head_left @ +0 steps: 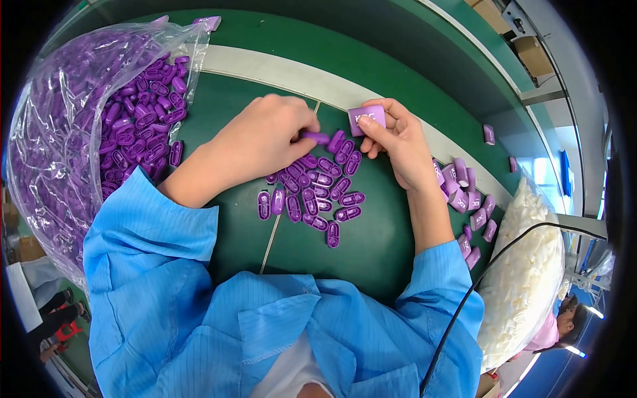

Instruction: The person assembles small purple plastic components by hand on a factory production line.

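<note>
Purple plastic all over the green counter [378, 249]; our left hand [262, 136] is curled nearly closed, a small purple piece [318, 138] sticking out between thumb and forefinger; looks pinched, though the other fingertips are hidden; our right hand [398, 136] is closed on a lilac block [367, 121] with white lettering, thumb across its face; block and piece are near each other but apart, so we judge this pair as mid-step; loose hollow purple pieces [310, 201] lie scattered below and between our hands, still to be worked by our reading; lilac blocks [458, 201] sit grouped right of our right forearm, finished or stock, can't tell; clear bag [56, 113] on the left is heaped with many more purple pieces, bag of off-white pieces [521, 285] at far right; plenty left, we'd say.
</note>
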Demonstrator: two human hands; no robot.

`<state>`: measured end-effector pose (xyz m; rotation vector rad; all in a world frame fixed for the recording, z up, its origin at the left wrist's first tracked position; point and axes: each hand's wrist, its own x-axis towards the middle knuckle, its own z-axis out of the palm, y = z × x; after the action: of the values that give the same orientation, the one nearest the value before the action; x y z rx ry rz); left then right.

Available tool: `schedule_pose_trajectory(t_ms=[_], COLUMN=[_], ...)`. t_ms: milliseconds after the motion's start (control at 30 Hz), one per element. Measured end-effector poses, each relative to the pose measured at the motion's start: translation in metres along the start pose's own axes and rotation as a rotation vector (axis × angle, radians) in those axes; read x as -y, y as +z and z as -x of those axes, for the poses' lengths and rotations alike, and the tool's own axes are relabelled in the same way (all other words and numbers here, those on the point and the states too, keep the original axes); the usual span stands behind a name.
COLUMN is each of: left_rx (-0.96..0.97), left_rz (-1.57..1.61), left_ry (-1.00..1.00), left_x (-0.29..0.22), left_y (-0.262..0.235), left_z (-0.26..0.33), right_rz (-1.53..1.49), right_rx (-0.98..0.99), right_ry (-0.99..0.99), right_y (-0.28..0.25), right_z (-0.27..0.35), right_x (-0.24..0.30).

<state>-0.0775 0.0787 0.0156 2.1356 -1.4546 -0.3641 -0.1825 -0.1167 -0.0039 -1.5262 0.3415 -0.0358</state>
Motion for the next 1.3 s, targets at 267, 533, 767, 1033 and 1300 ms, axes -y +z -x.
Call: schedule_pose_trajectory(t_ms=[267,533,767,1033,1300], left_rx=[-0.104,-0.173,-0.21,-0.271,-0.298], left_rz=[0.988,0.847,1.116,0.931,0.805], left_ry=[-0.18,-0.155,-0.113,-0.099,-0.06], left_x=[0.016,0.0,0.005,0.004,-0.001], left_y=[0.024,0.029,0.031,0.032,0.027], left_z=[-0.044,-0.032,-0.035,-0.03,-0.027], right_rz=[-0.301,-0.034,-0.052,-0.05,0.018], right_rx=[-0.079,-0.202,-0.161,-0.132,-0.153], right_ry=[-0.023,-0.246,-0.158,-0.182,-0.231], right_y=[0.012,0.014,0.009,0.011,0.013], right_z=[-0.002,0.004,0.005,0.008,0.014], right_x=[0.002,0.001,0.006,0.006,0.008])
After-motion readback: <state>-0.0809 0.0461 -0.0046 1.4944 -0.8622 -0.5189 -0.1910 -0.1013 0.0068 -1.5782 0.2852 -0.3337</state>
